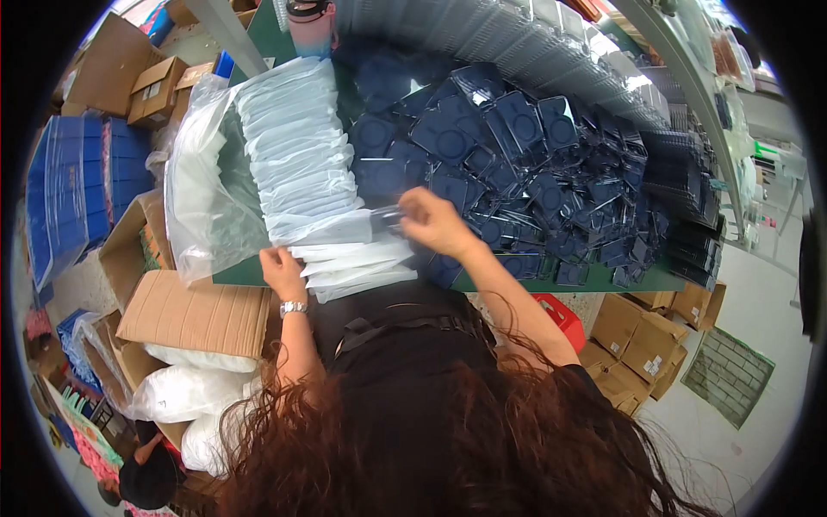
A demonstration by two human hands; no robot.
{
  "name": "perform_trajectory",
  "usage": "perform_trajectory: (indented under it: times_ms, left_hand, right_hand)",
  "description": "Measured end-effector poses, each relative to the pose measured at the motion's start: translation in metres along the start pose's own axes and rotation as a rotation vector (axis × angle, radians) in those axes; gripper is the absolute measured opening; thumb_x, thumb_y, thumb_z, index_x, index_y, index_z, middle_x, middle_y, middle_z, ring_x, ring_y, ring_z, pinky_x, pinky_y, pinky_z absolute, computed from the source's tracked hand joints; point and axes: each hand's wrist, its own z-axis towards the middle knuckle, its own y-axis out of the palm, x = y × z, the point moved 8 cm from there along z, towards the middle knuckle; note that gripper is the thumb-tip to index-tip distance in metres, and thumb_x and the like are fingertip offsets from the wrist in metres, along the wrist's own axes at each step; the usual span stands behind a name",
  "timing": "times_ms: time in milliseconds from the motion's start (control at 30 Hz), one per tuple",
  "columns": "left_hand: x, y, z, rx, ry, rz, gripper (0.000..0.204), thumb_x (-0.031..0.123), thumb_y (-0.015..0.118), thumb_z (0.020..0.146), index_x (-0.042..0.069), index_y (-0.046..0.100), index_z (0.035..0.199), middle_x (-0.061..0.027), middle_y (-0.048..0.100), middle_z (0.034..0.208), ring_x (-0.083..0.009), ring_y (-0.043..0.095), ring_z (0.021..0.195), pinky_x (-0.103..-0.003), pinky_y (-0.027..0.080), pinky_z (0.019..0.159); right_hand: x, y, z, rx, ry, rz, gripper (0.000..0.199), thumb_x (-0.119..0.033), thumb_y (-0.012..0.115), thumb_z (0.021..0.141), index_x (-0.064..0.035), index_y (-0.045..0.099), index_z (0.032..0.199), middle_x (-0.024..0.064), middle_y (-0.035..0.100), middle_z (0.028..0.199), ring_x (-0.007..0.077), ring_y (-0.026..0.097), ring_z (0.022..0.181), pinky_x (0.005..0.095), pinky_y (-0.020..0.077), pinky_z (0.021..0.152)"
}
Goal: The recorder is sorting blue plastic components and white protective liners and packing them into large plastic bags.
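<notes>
My right hand (pixel 431 224) pinches a clear, dark-tinted phone case (pixel 388 219), slightly blurred, at the right end of a white sleeve (pixel 332 229). The case's left part meets the sleeve's end; how far inside it sits I cannot tell. At the left end of the same sleeves, my left hand (pixel 282 271) has its fingers closed at a white sleeve's edge. A long row of overlapping white sleeves (pixel 297 138) runs away from me. Several loose phone cases with round rings (pixel 452 138) lie in a large heap to the right.
Clear plastic trays (pixel 482 39) stand in rows along the far side of the green table (pixel 482 283). A tumbler (pixel 312 30) stands at the back. A clear bag (pixel 202 189) lies left of the sleeves. Cardboard boxes (pixel 194 314) flank the table, and another person (pixel 148 474) is at lower left.
</notes>
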Motion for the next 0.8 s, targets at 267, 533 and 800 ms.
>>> perform_trajectory:
  times_ms: [267, 533, 800]
  left_hand:
    - [0.001, 0.0, 0.001, -0.141, -0.115, -0.268, 0.029, 0.025, 0.049, 0.101, 0.0, 0.062, 0.094, -0.0044, 0.06, 0.072, -0.0083, 0.052, 0.052, -0.024, 0.044, 0.05]
    - [0.026, 0.012, 0.004, -0.193, 0.007, -0.1, 0.033, 0.008, 0.058, 0.094, 0.002, 0.058, 0.126, -0.0066, 0.069, 0.09, -0.0091, 0.06, 0.068, -0.025, 0.047, 0.055]
    - [0.01, 0.0, 0.016, -0.119, 0.061, 0.004, 0.02, 0.01, 0.064, 0.091, 0.002, 0.068, 0.109, -0.0064, 0.068, 0.081, -0.0094, 0.059, 0.067, -0.026, 0.048, 0.061]
  right_hand:
    - [0.044, -0.219, -0.036, 0.749, 0.017, 0.457, 0.036, -0.008, 0.069, 0.087, 0.0035, 0.057, 0.119, 0.0077, 0.064, 0.081, 0.0088, 0.055, 0.051, 0.0228, 0.0442, 0.042]
    - [-0.022, -0.148, -0.029, 0.994, -0.278, -0.315, 0.028, -0.013, 0.069, 0.088, -0.0007, 0.065, 0.113, 0.0062, 0.066, 0.092, 0.0089, 0.058, 0.072, 0.0243, 0.047, 0.068]
    - [0.009, 0.065, 0.055, 0.137, -0.165, -0.281, 0.034, -0.019, 0.069, 0.082, -0.0018, 0.067, 0.111, 0.0142, 0.069, 0.103, 0.0277, 0.066, 0.079, 0.0318, 0.0511, 0.074]
